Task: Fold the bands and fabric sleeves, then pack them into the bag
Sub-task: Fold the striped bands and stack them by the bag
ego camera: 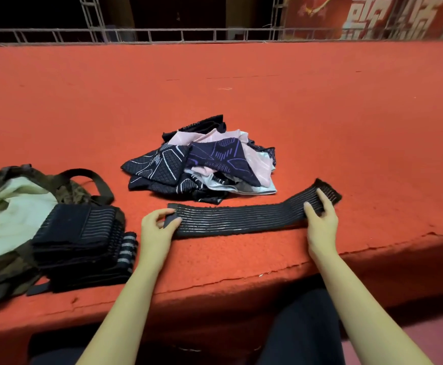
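The left hand (157, 225) pinches the black band (241, 216) at its left end. The right hand (320, 219) presses straight fingers onto the right end.

Left hand (157, 226) forward, fingers (175, 220) pinched; right hand (320, 221) forward, fingers flat.

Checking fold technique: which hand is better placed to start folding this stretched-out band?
Probably the left hand: it pinches one end of the band, while the right hand lies flat on it, short of the far end.
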Motion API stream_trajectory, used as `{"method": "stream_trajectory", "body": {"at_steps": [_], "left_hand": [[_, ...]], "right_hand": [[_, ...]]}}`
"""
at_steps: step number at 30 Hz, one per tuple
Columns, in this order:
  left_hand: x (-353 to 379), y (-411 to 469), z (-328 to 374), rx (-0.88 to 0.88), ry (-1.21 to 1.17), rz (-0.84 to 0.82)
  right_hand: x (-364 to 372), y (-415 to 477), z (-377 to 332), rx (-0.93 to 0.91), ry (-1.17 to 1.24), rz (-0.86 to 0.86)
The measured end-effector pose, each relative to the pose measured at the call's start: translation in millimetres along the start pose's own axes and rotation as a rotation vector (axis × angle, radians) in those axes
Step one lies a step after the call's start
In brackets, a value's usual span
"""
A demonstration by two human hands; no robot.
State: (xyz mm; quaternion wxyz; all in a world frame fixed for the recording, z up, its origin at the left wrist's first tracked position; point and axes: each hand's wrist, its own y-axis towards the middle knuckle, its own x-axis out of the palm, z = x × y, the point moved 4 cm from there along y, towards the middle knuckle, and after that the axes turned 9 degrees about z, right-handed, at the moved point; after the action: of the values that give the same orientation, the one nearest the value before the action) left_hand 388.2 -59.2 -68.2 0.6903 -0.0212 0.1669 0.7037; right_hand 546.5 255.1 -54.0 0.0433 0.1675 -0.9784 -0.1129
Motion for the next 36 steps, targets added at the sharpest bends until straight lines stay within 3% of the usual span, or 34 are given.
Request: {"method": "stream_trajectory", "body": {"at_steps": [6,9,14,18,25,32,36], "left_hand": [[1.7,-9.9,7.7,-0.027,-0.080,0.081],[-0.8,-10.9,7.1,-0.049,-0.093,0.118],[-0.2,-7.3,-1.7,-0.148,-0.112,0.084],[2.0,-6.6,-5.4,-0.190,-0.103,0.044],[0.5,-3.8,-0.6,-0.227,-0.144,0.057],[-0.9,-4.8,-1.3,-0.244,-0.129,0.065],[-0.4,-7.8,3.1,-0.223,-0.103,0.050]], "right_hand": [[-1.2,5.9,7.0,0.022,-0.066,0.012],[3.2,-8.2,-16.6,-0.135,-0.148,-0.023],[47.7,-51.9,-68.7,-0.491,-0.320,-0.259],[104.8,-95.1,-71.5,-0.671,-0.477,-0.513],[158.4,-151.8,-22.2,-0.751,-0.511,-0.895],[160.1,-154.9,-17.5,-0.764,-0.584,-0.988],[157.5,-154.3,-19.9,-0.638,-0.525,-1.062]]}}
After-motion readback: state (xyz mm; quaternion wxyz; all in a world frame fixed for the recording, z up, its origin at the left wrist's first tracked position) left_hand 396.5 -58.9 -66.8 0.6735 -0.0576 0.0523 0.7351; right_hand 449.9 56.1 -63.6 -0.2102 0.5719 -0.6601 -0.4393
